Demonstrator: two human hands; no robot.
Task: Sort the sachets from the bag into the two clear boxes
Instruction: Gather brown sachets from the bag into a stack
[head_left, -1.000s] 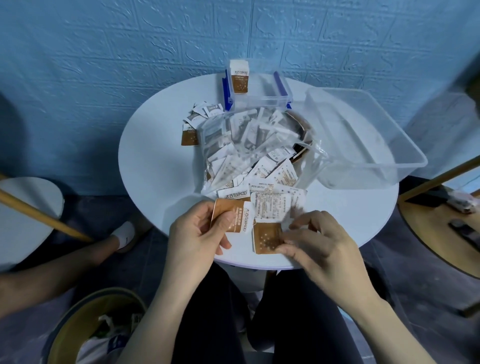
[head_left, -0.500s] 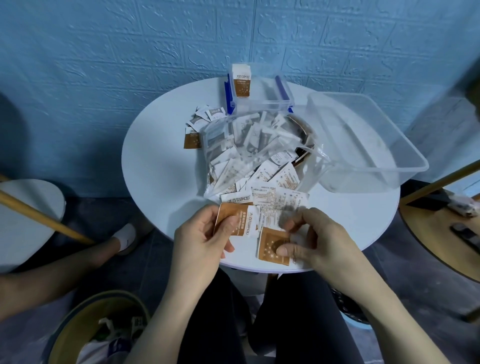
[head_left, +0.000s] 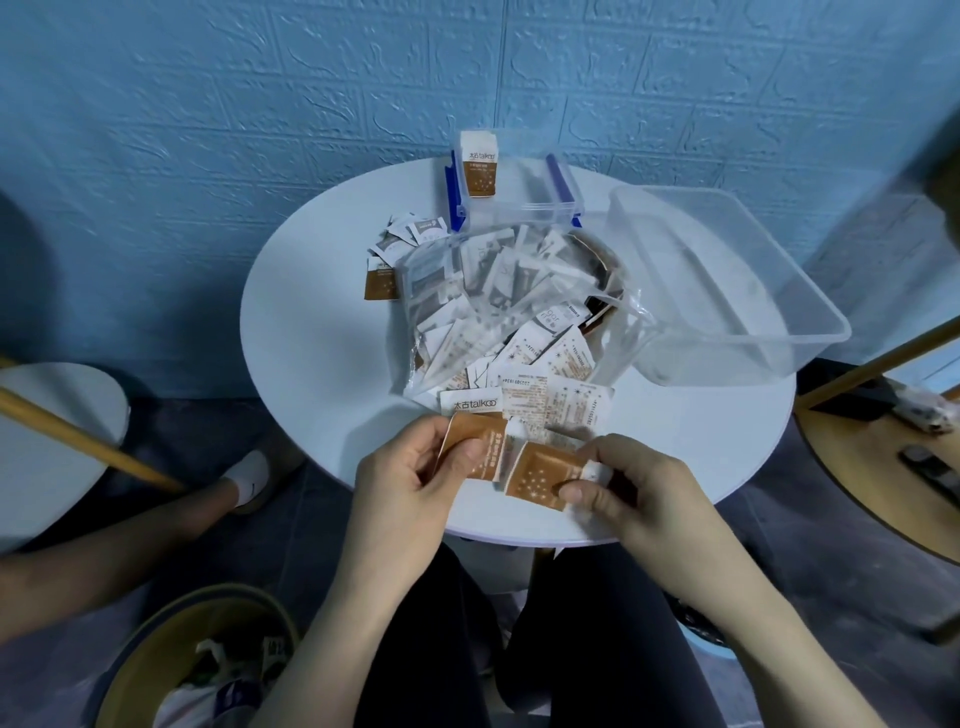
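A clear plastic bag (head_left: 483, 291) full of white and brown sachets lies open in the middle of the round white table (head_left: 311, 322), with sachets (head_left: 550, 400) spilling toward me. My left hand (head_left: 410, 483) pinches a brown sachet (head_left: 475, 441) at the table's near edge. My right hand (head_left: 628, 488) pinches another brown sachet (head_left: 537, 475) beside it, the two sachets touching. A small clear box with blue clips (head_left: 519, 208) stands at the back with one sachet (head_left: 480, 163) upright in it. A large clear box (head_left: 727, 280) sits at the right.
Several loose sachets (head_left: 400, 244) lie left of the bag. A bin (head_left: 192, 660) stands on the floor at lower left, next to another person's leg and shoe (head_left: 249, 478). A white stool (head_left: 47, 447) is at left and a wooden table (head_left: 883, 467) at right.
My right hand picked the brown sachet off the table edge and brought it left against the sachet in my left hand. The left hand stayed almost still.
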